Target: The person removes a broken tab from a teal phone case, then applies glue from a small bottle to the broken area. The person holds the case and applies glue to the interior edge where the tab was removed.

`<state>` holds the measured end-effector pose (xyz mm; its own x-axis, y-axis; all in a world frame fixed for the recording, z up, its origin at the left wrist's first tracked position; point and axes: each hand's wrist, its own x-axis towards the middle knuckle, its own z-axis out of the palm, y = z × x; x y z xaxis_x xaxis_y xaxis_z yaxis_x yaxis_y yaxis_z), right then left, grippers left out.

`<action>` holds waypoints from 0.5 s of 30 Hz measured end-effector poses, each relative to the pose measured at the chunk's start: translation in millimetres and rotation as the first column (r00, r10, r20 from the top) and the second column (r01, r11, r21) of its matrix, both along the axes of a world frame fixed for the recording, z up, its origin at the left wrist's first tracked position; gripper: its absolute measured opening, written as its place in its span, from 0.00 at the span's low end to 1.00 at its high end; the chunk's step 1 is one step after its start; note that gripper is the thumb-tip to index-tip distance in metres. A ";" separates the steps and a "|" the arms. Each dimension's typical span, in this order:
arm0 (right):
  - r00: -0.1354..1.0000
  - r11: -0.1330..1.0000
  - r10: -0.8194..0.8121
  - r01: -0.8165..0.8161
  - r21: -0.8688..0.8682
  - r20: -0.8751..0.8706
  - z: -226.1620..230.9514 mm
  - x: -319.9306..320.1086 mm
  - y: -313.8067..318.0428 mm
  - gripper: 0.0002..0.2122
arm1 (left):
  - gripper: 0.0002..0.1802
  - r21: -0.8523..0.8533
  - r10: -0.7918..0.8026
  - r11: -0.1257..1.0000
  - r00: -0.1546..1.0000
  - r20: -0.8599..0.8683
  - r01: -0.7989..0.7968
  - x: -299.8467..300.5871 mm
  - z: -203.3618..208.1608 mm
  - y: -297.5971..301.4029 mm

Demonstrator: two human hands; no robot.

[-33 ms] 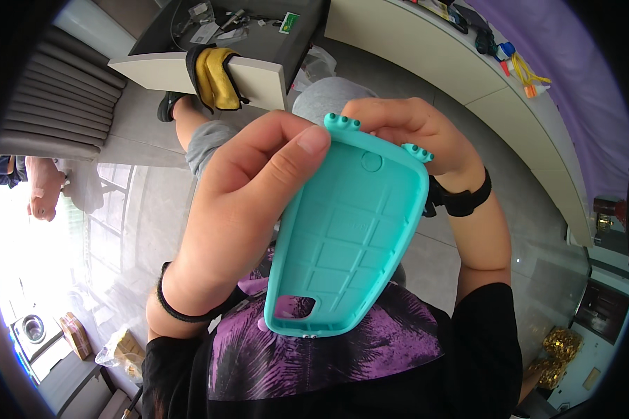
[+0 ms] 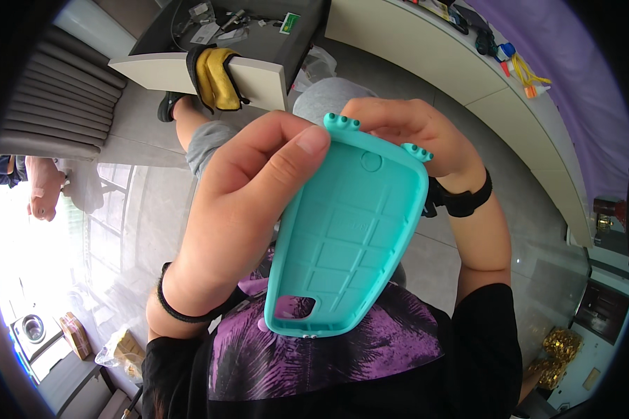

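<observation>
A turquoise soft phone case (image 2: 342,216) is held up in front of my chest, its hollow inner side facing me. Raised grid lines run across its inside. The camera cutout is at the near left corner, and two small paw-like feet with dark dots stick out at the far end. My left hand (image 2: 258,167) pinches the far left corner, thumb on the rim by one foot. Behind the far end, my right hand (image 2: 426,133) has its fingers curled against the case between the feet; the fingertips are partly hidden.
An open drawer (image 2: 258,77) ahead holds small loose items, with a yellow and black cloth (image 2: 218,77) over its front. A long cream cabinet (image 2: 426,49) curves along the right, with tools and a yellow cord (image 2: 521,70) on top. Grey curtains (image 2: 56,98) hang at left.
</observation>
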<state>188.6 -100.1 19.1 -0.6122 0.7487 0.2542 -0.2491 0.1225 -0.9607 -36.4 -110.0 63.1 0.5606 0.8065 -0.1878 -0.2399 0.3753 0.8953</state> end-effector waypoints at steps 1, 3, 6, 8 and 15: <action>0.999 1.000 -0.030 0.030 -0.007 -0.027 -0.8 -2.0 -1.4 0.15 | 0.12 0.000 0.003 1.000 1.000 0.000 -0.003 -1.0 0.2 -0.1; 0.991 0.995 -0.101 0.101 -0.004 -0.082 -2.8 -5.6 -3.2 0.14 | 0.11 -0.001 0.008 1.000 1.000 0.005 -0.008 -2.5 0.5 0.0; 0.990 0.993 -0.120 0.121 0.013 -0.068 -6.2 -8.8 -1.8 0.13 | 0.12 0.000 0.007 1.000 1.000 -0.007 -0.007 -2.5 0.1 0.0; 0.992 0.991 -0.118 0.121 0.064 -0.044 -6.7 -7.9 1.4 0.12 | 0.11 0.000 0.004 1.000 1.000 -0.010 -0.004 -1.6 -0.1 -0.2; 0.990 0.983 -0.110 0.095 0.159 0.091 -1.1 -5.5 3.2 0.12 | 0.11 -0.004 0.011 1.000 1.000 0.009 -0.011 -1.4 0.0 0.0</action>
